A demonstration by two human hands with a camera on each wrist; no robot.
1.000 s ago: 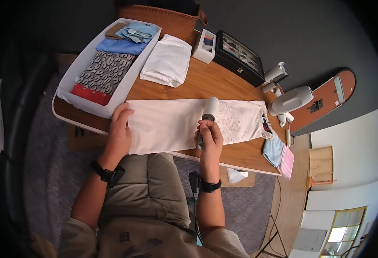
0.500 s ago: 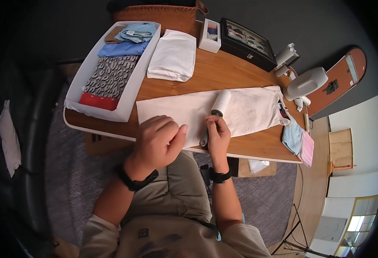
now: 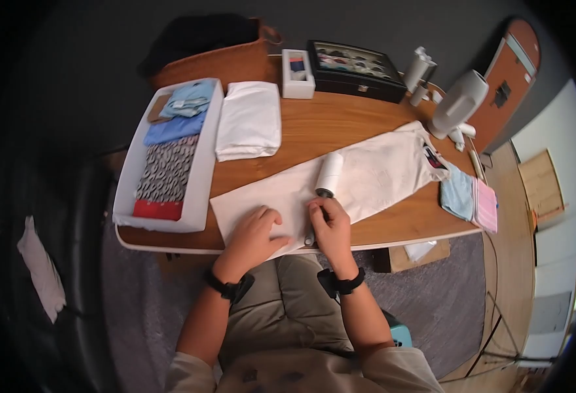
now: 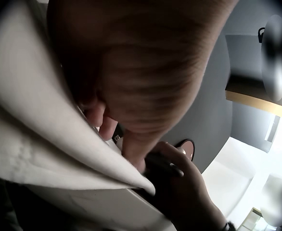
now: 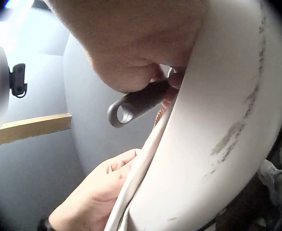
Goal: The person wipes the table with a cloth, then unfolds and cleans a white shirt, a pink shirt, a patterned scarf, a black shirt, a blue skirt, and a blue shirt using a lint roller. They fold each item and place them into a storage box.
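Observation:
A pale T-shirt (image 3: 386, 164), folded into a long strip, lies slantwise on the wooden table (image 3: 347, 118), its collar at the far right. My right hand (image 3: 332, 229) grips the grey handle (image 5: 143, 98) of a lint roller (image 3: 330, 171), whose white roll lies over the middle of the shirt. The handle's looped end sticks out below my palm in the right wrist view. Beside it, my left hand (image 3: 254, 234) rests on the shirt's near left end with relaxed fingers. Cloth hangs over the table's front edge beneath both hands.
On the left stands a white box (image 3: 213, 147) of folded clothes, with folded white cloth (image 3: 248, 121) beside it. A small white box (image 3: 297, 85), a black display case (image 3: 356, 85) and a grey-white bottle (image 3: 459, 105) line the back. Blue and pink cloths (image 3: 484, 203) lie at the right edge.
My left hand lifted off the shirt's left edge and came down on the cloth nearer the roller. My right hand keeps its grip on the lint roller. The head view has shifted.

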